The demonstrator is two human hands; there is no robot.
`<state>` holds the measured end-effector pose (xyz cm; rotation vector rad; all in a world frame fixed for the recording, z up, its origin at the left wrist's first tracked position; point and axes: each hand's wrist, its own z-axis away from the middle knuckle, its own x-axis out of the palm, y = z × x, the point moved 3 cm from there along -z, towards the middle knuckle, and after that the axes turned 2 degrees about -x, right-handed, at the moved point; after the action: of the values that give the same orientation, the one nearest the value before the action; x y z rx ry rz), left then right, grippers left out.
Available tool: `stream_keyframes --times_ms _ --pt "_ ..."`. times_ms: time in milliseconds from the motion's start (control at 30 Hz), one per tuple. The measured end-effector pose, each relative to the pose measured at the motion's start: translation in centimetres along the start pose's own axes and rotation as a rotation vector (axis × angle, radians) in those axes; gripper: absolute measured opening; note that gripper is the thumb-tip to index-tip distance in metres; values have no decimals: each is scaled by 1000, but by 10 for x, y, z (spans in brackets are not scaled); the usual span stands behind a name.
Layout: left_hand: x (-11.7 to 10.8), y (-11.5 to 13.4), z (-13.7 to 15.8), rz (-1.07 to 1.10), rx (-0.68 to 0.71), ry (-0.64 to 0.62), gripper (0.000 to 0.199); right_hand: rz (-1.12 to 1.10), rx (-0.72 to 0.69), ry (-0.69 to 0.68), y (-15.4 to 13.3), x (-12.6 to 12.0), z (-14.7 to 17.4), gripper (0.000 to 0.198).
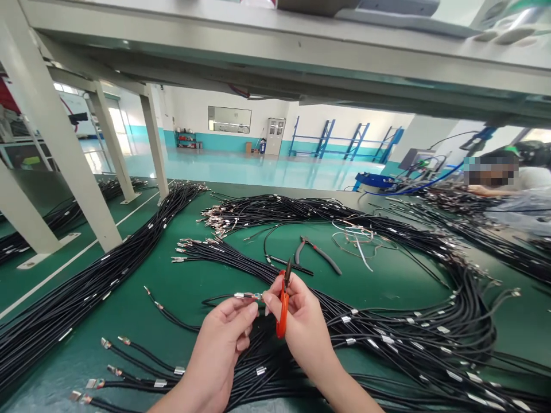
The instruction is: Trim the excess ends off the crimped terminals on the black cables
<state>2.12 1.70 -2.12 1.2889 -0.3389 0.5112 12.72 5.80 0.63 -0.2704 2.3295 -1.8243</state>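
Note:
My left hand [226, 332] pinches a black cable [224, 297] close to its end, which has a silvery sleeve and a metal terminal [257, 296]. A small pair of red-handled scissors [282, 312] sits in my right hand [303, 315], blades pointing up and away. The thumb and index finger of that hand also meet at the cable's terminal. Below and around both hands lies a bundle of black cables [253, 376] with metal terminals and pale labels. Grey-handled pliers [318, 252] rest on the green table beyond my right hand.
More cable bundles [124, 264] run along the left and the far side of the green table [241, 235]. White metal posts [77, 137] hold up a shelf [275, 34] overhead. Loose thin strips [364, 244] lie right of the pliers. At right a person [523, 178] leans over cables.

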Motion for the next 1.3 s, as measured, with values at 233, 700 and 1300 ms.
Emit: stream_keyframes --times_ms 233,700,1300 --pt "-7 -1 -6 25 52 34 17 171 4 -100 6 2 -2 19" --pt "-14 -8 -15 -203 91 74 13 886 -127 -484 -2 -32 -19 39" --pt "-12 -5 -14 -277 120 80 9 1146 -262 -489 -2 -28 -19 36"
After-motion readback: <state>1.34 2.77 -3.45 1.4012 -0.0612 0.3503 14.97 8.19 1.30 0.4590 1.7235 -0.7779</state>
